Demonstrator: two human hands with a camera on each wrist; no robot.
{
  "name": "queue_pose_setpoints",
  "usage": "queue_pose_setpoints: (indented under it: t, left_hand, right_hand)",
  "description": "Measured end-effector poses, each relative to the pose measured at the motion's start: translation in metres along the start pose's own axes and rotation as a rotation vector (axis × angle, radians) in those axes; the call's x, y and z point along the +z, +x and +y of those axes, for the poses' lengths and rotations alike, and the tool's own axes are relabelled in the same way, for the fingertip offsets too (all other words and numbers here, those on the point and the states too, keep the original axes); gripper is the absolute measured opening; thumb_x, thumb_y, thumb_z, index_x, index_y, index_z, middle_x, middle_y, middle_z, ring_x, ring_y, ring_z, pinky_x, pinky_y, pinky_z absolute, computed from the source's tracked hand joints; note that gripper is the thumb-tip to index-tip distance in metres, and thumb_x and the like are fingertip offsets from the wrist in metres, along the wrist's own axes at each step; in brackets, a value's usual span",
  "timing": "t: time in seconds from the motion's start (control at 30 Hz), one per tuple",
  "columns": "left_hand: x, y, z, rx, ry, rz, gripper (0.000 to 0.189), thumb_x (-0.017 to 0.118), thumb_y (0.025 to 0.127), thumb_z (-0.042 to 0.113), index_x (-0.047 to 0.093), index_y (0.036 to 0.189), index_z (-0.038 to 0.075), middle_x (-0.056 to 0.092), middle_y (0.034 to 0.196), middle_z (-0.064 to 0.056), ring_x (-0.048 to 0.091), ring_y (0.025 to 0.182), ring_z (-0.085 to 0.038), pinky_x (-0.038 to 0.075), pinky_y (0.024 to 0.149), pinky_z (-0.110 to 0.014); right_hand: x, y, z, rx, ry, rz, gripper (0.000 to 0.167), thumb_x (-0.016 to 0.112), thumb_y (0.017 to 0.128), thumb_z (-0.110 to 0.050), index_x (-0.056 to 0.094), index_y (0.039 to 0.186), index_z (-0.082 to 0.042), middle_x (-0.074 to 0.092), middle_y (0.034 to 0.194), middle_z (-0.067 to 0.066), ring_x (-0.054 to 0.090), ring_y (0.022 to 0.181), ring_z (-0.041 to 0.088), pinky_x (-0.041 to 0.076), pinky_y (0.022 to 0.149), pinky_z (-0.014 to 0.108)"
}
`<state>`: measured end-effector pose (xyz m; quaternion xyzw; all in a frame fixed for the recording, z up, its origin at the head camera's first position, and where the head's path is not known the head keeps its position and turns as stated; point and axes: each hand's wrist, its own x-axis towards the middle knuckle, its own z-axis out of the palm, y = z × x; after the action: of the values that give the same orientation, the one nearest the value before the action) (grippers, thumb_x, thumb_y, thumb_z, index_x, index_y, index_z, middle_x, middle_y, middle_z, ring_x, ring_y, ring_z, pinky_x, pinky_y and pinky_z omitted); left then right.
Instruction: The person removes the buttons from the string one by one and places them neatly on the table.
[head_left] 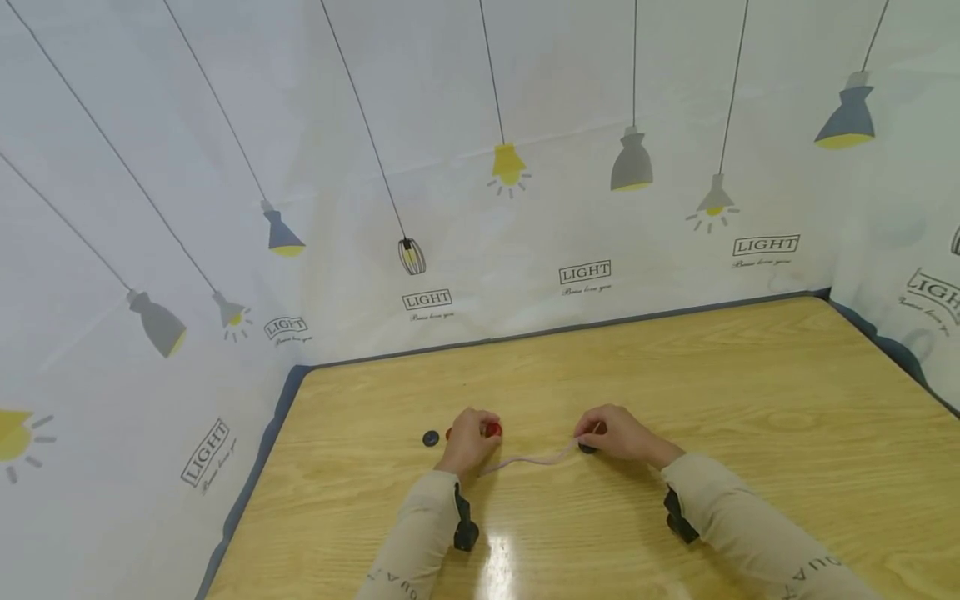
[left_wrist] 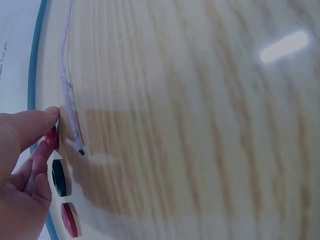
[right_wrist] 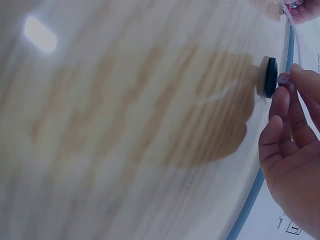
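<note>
With thumb and fingers, my left hand (head_left: 471,437) pinches a red button-like disc (head_left: 492,429), also visible at the fingertips in the left wrist view. Beside that hand lie a dark disc (left_wrist: 59,177) and a second red disc (left_wrist: 69,220). My right hand (head_left: 617,432) pinches a pale string (head_left: 531,459) near one end, between thumb and index finger. Right below those fingertips is a dark disc (right_wrist: 271,77) on the table. The string sags across to the left hand, and its dark-tipped loose end shows in the left wrist view.
Another dark disc (head_left: 431,437) lies left of the left hand on the wooden table (head_left: 675,367). A white wall covering (head_left: 525,233) printed with lamps rises behind the table's far edge. Dark devices are strapped to both wrists, below beige sleeves (head_left: 750,525).
</note>
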<state>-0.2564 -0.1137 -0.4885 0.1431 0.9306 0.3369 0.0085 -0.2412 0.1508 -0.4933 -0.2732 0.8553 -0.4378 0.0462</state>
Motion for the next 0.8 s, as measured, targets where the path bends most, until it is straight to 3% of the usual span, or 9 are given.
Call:
queue_pose_setpoints:
  t: [0.3,0.43,0.53,0.63,0.8]
  left_hand:
    - [-0.001,-0.003,0.000,-0.019,-0.041,0.012,0.028,0.068,0.077,0.005,0.062,0.104,-0.002,0.054,0.094,-0.013,0.051,0.082,-0.023,0.044,0.068,-0.033]
    - [0.005,-0.004,0.004,0.023,-0.069,0.054,0.028,0.066,0.079,0.008,0.062,0.105,0.000,0.055,0.096,-0.012,0.052,0.085,-0.025,0.044,0.072,-0.034]
    - [0.014,-0.006,0.015,0.059,-0.102,0.049,0.026,0.063,0.083,0.015,0.062,0.106,0.003,0.057,0.098,-0.010,0.052,0.085,-0.022,0.043,0.073,-0.032]
    - [0.026,-0.008,0.030,0.083,-0.143,0.004,0.026,0.058,0.086,0.021,0.062,0.106,0.005,0.057,0.097,-0.006,0.052,0.082,-0.017,0.044,0.071,-0.029]
    - [0.051,-0.012,0.054,0.070,-0.181,-0.043,0.027,0.057,0.087,0.027,0.063,0.104,0.006,0.060,0.091,0.000,0.054,0.077,-0.009,0.045,0.066,-0.023]
  right_hand:
    - [0.003,0.000,-0.004,-0.014,-0.008,0.014,0.004,0.061,0.082,-0.002,0.064,0.082,0.000,0.062,0.076,0.005,0.054,0.064,0.012,0.045,0.058,0.023]
    - [0.003,0.000,-0.003,-0.010,-0.014,0.015,0.005,0.061,0.082,-0.004,0.065,0.083,-0.002,0.063,0.077,0.004,0.055,0.065,0.011,0.045,0.059,0.023]
    - [0.001,-0.001,-0.001,-0.007,-0.026,0.019,0.006,0.060,0.083,-0.005,0.065,0.084,-0.003,0.063,0.078,0.003,0.056,0.067,0.011,0.046,0.060,0.024]
    - [-0.001,0.000,0.001,-0.008,-0.034,0.022,0.006,0.060,0.083,-0.006,0.066,0.084,-0.004,0.063,0.078,0.002,0.056,0.067,0.011,0.046,0.061,0.024]
    - [-0.001,0.001,0.000,-0.009,-0.037,0.020,0.006,0.060,0.083,-0.007,0.066,0.084,-0.005,0.063,0.078,0.001,0.056,0.069,0.013,0.045,0.061,0.024]
